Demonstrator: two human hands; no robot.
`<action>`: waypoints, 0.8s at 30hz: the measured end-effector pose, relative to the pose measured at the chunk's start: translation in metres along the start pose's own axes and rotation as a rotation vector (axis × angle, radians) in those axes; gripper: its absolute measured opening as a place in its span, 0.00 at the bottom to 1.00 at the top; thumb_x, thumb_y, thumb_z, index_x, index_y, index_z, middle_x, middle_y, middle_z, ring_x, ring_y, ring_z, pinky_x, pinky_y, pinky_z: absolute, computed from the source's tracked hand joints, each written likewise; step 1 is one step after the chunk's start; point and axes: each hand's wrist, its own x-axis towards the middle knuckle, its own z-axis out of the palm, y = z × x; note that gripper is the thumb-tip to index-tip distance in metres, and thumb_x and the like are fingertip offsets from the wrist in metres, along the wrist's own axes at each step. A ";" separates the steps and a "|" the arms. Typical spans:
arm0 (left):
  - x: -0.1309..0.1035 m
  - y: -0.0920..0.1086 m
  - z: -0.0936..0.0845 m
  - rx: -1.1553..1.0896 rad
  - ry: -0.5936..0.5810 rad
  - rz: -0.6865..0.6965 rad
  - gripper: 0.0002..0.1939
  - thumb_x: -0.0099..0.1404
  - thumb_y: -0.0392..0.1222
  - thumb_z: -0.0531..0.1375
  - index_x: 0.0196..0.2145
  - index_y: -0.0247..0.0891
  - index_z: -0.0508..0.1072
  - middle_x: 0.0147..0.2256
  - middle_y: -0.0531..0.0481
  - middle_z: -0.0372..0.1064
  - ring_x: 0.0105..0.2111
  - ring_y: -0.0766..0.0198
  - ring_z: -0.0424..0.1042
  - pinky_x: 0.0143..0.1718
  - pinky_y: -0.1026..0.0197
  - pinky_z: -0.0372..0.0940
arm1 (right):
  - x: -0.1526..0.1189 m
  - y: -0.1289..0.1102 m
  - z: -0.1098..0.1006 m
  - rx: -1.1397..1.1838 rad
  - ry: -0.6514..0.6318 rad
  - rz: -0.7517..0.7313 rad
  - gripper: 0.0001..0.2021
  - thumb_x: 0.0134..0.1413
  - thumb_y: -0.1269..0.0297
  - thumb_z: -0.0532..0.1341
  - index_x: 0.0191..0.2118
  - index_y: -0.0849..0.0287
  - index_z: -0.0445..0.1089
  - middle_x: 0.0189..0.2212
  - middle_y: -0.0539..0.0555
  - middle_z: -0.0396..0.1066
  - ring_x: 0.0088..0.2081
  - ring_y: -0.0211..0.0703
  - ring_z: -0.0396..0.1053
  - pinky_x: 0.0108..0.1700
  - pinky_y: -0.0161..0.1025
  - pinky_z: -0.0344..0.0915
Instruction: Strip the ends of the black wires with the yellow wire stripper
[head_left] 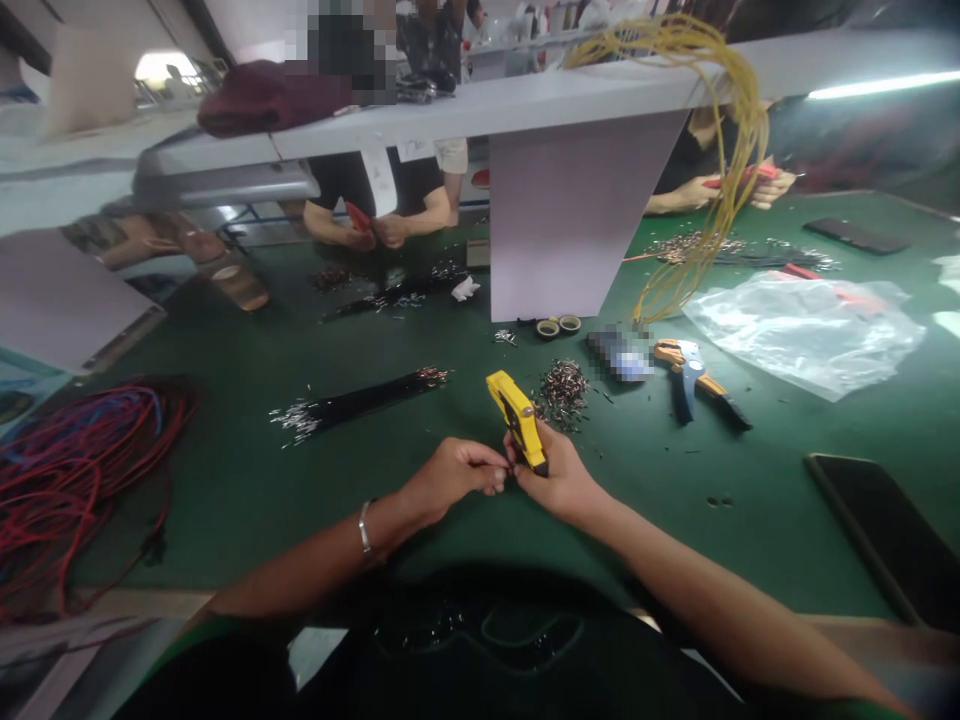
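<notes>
My right hand (562, 475) is wrapped round a yellow crimping tool (517, 415) with black parts, its yellow top tilted up and to the left. Close beside it, the fingers of my left hand (461, 475) are pinched together at the tool's lower end. A small dark piece seems to be between the fingertips, too small to make out. Just beyond the tool lies a heap of small copper-and-black terminals (564, 392). To the left, a bundle of short black wires (367, 398) has silvery tips at one end and coppery tips at the other.
Blue-and-orange wire strippers (694, 380), a clear plastic bag (810, 330) and a phone (885, 530) lie at right. Red and blue cables (82, 480) pile up at left. Yellow wires (731, 130) hang from the shelf (450, 115). Co-workers' hands (375, 232) work across the green table (420, 340).
</notes>
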 end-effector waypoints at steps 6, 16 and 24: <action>-0.001 0.008 -0.005 -0.012 0.039 0.019 0.06 0.50 0.38 0.65 0.25 0.32 0.75 0.18 0.51 0.70 0.18 0.70 0.65 0.21 0.66 0.59 | 0.004 0.004 -0.002 0.216 -0.066 0.144 0.13 0.37 0.69 0.60 0.35 0.60 0.66 0.28 0.50 0.69 0.30 0.41 0.66 0.35 0.38 0.64; -0.004 0.022 -0.014 -0.106 0.145 0.097 0.04 0.52 0.37 0.63 0.26 0.34 0.77 0.14 0.52 0.65 0.15 0.71 0.60 0.18 0.66 0.51 | 0.003 0.018 0.004 0.546 -0.156 0.343 0.16 0.36 0.69 0.64 0.37 0.62 0.69 0.28 0.52 0.73 0.28 0.43 0.71 0.34 0.41 0.67; -0.003 0.024 -0.013 -0.069 0.236 0.085 0.04 0.51 0.37 0.63 0.21 0.34 0.75 0.11 0.55 0.59 0.13 0.73 0.55 0.17 0.65 0.47 | 0.001 0.017 0.006 0.563 -0.225 0.340 0.17 0.38 0.71 0.64 0.40 0.62 0.68 0.29 0.52 0.73 0.29 0.41 0.71 0.34 0.39 0.65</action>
